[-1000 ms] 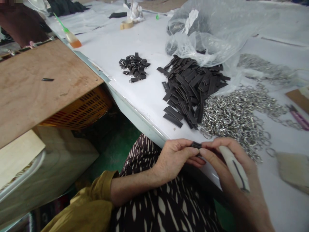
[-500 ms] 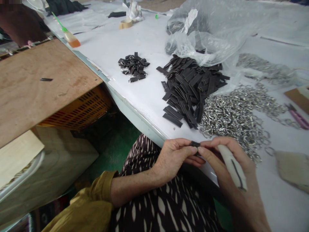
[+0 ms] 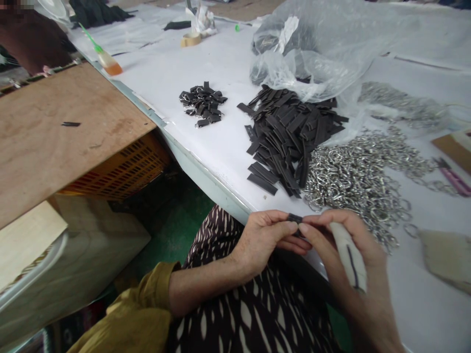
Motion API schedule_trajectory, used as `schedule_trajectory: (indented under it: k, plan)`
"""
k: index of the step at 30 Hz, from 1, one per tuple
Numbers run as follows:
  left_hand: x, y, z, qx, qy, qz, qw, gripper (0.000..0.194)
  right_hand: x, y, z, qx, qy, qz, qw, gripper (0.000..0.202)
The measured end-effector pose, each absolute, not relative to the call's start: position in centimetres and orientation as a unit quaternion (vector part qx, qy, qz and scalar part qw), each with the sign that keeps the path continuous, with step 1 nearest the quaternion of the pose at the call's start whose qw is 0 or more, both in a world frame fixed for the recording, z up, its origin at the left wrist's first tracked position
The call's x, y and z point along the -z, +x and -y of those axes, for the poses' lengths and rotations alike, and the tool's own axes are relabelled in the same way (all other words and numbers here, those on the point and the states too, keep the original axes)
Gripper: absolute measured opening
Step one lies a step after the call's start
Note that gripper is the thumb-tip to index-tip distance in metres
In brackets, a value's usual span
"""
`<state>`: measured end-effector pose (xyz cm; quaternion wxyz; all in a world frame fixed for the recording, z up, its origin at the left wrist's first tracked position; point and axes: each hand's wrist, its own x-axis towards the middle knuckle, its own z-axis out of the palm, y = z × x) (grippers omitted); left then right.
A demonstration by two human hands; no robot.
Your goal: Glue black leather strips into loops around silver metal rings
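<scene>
Between the fingertips of both hands is a small black strip [image 3: 295, 218]. My left hand [image 3: 259, 240] pinches its left end between thumb and fingers, and my right hand [image 3: 362, 264] pinches the right end. A whitish, rounded object with a dark line [image 3: 349, 257] lies across my right hand behind the thumb; its kind I cannot tell. Just beyond my hands is a heap of black strips [image 3: 290, 130] on the white table [image 3: 221, 147]. To its right spreads a pile of silvery metal rings [image 3: 353, 171]. Whether a ring sits in the held strip is hidden by my fingers.
A small pile of black strips with rings [image 3: 203, 104] lies farther left. Clear plastic bags [image 3: 312, 63] stand behind the heap. A glue bottle [image 3: 107, 61], a tape roll [image 3: 190, 39], pink-handled snips [image 3: 456, 181] and a wooden board [image 3: 73, 147] surround the area.
Both hands keep their pinch on the black strip and have shifted very slightly left. The white object in my right hand has tilted a little. The piles look the same.
</scene>
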<state>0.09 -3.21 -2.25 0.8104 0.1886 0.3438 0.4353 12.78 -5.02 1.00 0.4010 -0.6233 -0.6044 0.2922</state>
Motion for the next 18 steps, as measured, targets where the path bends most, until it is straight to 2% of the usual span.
schedule_trajectory:
  k: [18]
  plan:
    - [2.12, -0.45, 2.74, -0.402, 0.138, -0.323, 0.846, 0.018, -1.27, 12.85, 4.78, -0.303, -0.622, 0.607, 0.390, 0.014]
